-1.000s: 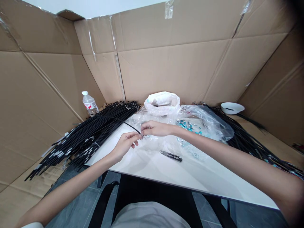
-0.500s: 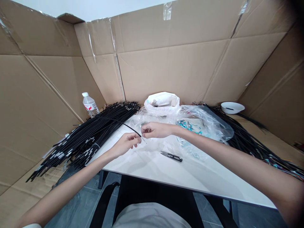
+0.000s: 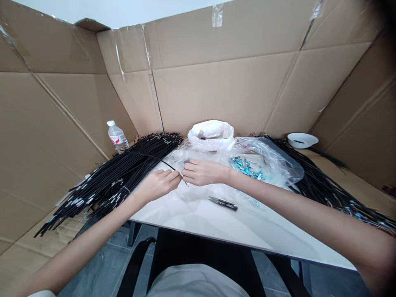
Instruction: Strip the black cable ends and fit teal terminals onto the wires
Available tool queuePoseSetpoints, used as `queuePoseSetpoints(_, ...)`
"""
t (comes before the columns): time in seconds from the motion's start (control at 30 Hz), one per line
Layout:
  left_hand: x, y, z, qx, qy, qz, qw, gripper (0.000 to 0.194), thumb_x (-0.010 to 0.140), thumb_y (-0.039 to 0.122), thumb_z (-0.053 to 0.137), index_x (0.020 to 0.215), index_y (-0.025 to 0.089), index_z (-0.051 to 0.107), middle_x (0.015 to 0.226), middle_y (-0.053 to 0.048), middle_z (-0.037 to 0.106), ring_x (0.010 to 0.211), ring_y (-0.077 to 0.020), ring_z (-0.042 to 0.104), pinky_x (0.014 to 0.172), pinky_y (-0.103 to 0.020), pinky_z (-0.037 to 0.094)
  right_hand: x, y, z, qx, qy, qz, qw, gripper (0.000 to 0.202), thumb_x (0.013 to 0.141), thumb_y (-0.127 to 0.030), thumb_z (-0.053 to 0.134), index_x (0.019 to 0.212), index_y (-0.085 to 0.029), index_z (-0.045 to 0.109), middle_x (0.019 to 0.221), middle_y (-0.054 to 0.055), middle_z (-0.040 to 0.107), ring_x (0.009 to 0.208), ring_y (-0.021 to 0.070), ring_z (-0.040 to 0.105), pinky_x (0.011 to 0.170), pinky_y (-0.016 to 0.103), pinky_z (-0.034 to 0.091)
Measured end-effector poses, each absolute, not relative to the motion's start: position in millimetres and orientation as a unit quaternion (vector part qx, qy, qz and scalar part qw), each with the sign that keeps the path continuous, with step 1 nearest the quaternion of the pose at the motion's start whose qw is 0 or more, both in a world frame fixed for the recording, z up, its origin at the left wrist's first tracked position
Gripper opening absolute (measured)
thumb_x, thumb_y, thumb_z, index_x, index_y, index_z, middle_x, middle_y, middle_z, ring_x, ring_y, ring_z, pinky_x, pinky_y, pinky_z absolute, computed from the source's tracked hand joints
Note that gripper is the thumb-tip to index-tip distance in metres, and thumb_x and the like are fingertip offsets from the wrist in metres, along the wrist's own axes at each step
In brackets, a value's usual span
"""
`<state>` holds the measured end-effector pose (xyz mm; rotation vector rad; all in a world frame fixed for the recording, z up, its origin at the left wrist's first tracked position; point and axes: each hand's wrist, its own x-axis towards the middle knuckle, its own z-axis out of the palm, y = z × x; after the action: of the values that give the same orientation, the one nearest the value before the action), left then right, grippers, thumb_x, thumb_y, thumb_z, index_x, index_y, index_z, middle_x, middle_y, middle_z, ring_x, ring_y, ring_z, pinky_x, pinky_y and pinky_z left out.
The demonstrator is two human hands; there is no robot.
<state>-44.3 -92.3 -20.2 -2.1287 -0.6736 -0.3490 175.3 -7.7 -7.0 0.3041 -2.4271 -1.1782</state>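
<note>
A thin black cable point(image 3: 165, 163) runs from the pile on the left to my hands, its pale bare tip poking out just below them. My left hand point(image 3: 161, 183) is closed around the cable close to that tip, back of the hand upward. My right hand point(image 3: 202, 172) is closed right beside it, fingertips curled against the cable end. What those right fingers pinch is hidden. Black-handled thread snips point(image 3: 223, 203) lie on the white table point(image 3: 198, 225) below my right hand.
Black cables point(image 3: 123, 177) are heaped at left beside a water bottle point(image 3: 117, 138). Behind my hands stands a white plastic bag point(image 3: 210, 142). Small blue parts point(image 3: 247, 166) lie on clear plastic. More cables point(image 3: 312, 177) and a white bowl point(image 3: 302, 140) are at right. Cardboard walls point(image 3: 229, 90) surround the table.
Both hands have rolled over so their backs now face up. My right fingers have closed in on the cable end and come nearer my left hand.
</note>
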Motion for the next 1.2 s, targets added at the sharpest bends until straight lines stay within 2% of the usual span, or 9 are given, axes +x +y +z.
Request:
queuePoseSetpoints(0.2,-43.7,-100.3,-16.0,-0.838,-0.249,-0.137,0.467,0.009,0.096,0.015,0.06,0.089,0.016,0.064,0.08,0.002,0.069,0.062,-0.0135,0.053,0.059,-0.032,0.035,177.0,-6.5,-5.5,0.125,-0.858,-0.448,0.217,0.029,0.104,-0.01,0.043,0.082,-0.017,0.059,0.074,0.001,0.057,0.072,0.0152,0.051,0.066,0.032,0.035)
queuePoseSetpoints(0.33,-44.3,-103.4,-18.7,-0.842,-0.287,-0.148,0.431,0.015,0.098,0.017,0.058,0.084,0.017,0.065,0.077,0.001,0.069,0.062,-0.0136,0.055,0.059,-0.032,0.034,176.4,-5.0,-6.1,0.136,-0.852,-0.447,0.236,0.028,0.104,-0.011,0.044,0.08,-0.017,0.058,0.073,0.0,0.056,0.07,0.0149,0.049,0.064,0.032,0.034)
queuePoseSetpoints(0.47,-41.7,-106.8,-17.8,-0.86,-0.424,-0.192,0.211,0.023,0.1,0.029,0.053,0.088,0.02,0.07,0.085,-0.003,0.072,0.07,-0.0143,0.061,0.063,-0.029,0.037,176.6,-4.1,-7.9,0.139,-0.849,-0.438,0.261,0.026,0.103,-0.009,0.046,0.081,-0.017,0.058,0.072,0.0,0.055,0.07,0.0157,0.05,0.066,0.033,0.033)
queuePoseSetpoints(0.57,-40.1,-106.0,-13.6,-0.814,-0.516,-0.261,-0.05,0.022,0.094,0.035,0.06,0.083,0.021,0.073,0.087,-0.003,0.071,0.07,-0.0149,0.059,0.064,-0.027,0.037,177.6,-4.4,-7.6,0.13,-0.851,-0.434,0.267,0.025,0.102,-0.009,0.046,0.081,-0.017,0.058,0.072,0.0,0.056,0.071,0.0166,0.05,0.067,0.033,0.033)
queuePoseSetpoints(0.67,-42.5,-101.5,-12.4,-0.676,-0.545,-0.318,-0.381,0.021,0.08,0.038,0.073,0.073,0.018,0.072,0.072,-0.002,0.064,0.065,-0.0134,0.05,0.061,-0.025,0.036,178.2,-5.1,-5.4,0.125,-0.853,-0.433,0.263,0.026,0.102,-0.008,0.046,0.082,-0.018,0.058,0.073,0.001,0.057,0.071,0.0169,0.05,0.067,0.033,0.032)
queuePoseSetpoints(0.73,-45.3,-98.7,-14.7,-0.578,-0.538,-0.315,-0.527,0.026,0.073,0.041,0.078,0.07,0.016,0.072,0.067,-0.001,0.059,0.061,-0.0114,0.045,0.058,-0.024,0.034,177.9,-5.6,-3.6,0.124,-0.851,-0.431,0.275,0.025,0.101,-0.009,0.047,0.08,-0.018,0.057,0.073,0.0,0.057,0.071,0.0167,0.05,0.068,0.033,0.032)
queuePoseSetpoints(0.83,-47.9,-97.5,-19.4,-0.52,-0.527,-0.301,-0.601,0.034,0.071,0.048,0.078,0.072,0.015,0.069,0.074,-0.001,0.06,0.059,-0.0088,0.041,0.056,-0.022,0.034,177.0,-6.5,-2.3,0.121,-0.847,-0.434,0.282,0.027,0.102,-0.01,0.046,0.079,-0.018,0.057,0.073,0.0,0.057,0.071,0.0166,0.05,0.068,0.033,0.032)
queuePoseSetpoints(0.97,-47.1,-99.7,-20.5,-0.482,-0.503,-0.301,-0.651,0.035,0.068,0.046,0.082,0.07,0.015,0.065,0.075,-0.001,0.058,0.059,-0.0076,0.04,0.055,-0.021,0.034,176.3,-10.7,-3.4,0.1,-0.854,-0.427,0.279,0.028,0.103,-0.011,0.043,0.081,-0.019,0.057,0.075,0.001,0.057,0.073,0.0166,0.049,0.068,0.033,0.031)
queuePoseSetpoints(1.2,-52.1,-100.7,-20.6,-0.484,-0.459,-0.308,-0.678,0.033,0.073,0.044,0.084,0.082,0.014,0.073,0.09,-0.006,0.065,0.073,-0.0117,0.052,0.068,-0.023,0.042,180.6,-20.2,-2.0,0.062,-0.877,-0.389,0.276,0.029,0.105,-0.015,0.041,0.082,-0.019,0.057,0.078,0.002,0.057,0.075,0.0168,0.047,0.068,0.033,0.029)
